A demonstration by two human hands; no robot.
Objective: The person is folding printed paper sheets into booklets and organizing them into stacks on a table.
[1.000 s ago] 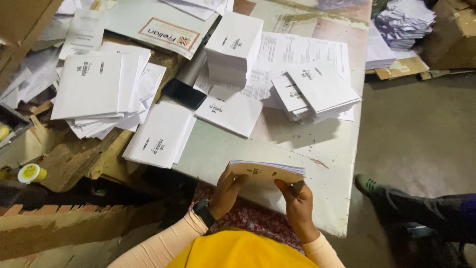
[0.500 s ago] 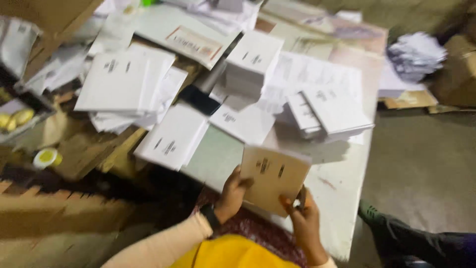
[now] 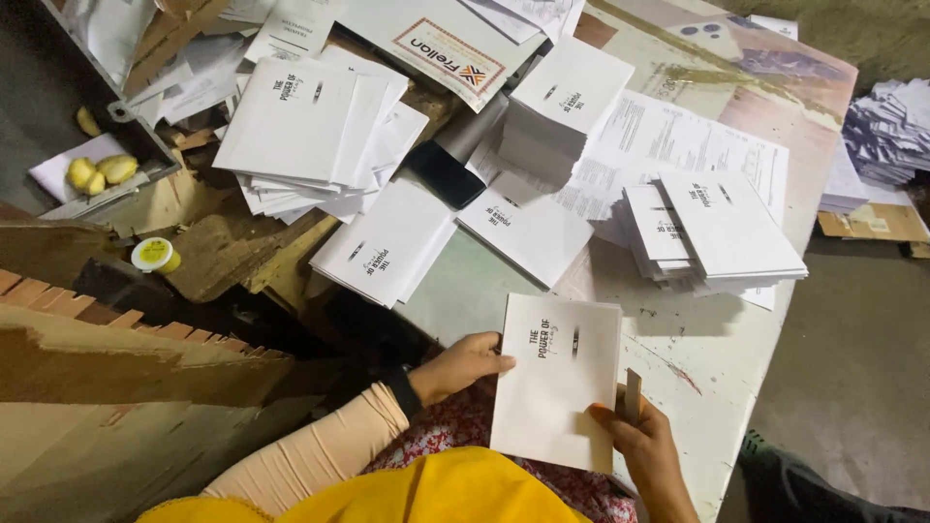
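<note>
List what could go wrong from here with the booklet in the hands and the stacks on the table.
1. The white booklet is pinched only at its edges by the left hand and right hand; it could slip or crease.
2. The booklet stack overhangs the table edge and might slide off if nudged.
3. The black phone lies wedged among the piles and could get buried or knocked.

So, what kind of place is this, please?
Probably a print or bindery workroom. Stacks of white printed booklets cover a worn table, loose printed sheets lie among them, and flattened cardboard lies beside it. Both hands hold one booklet.
</note>
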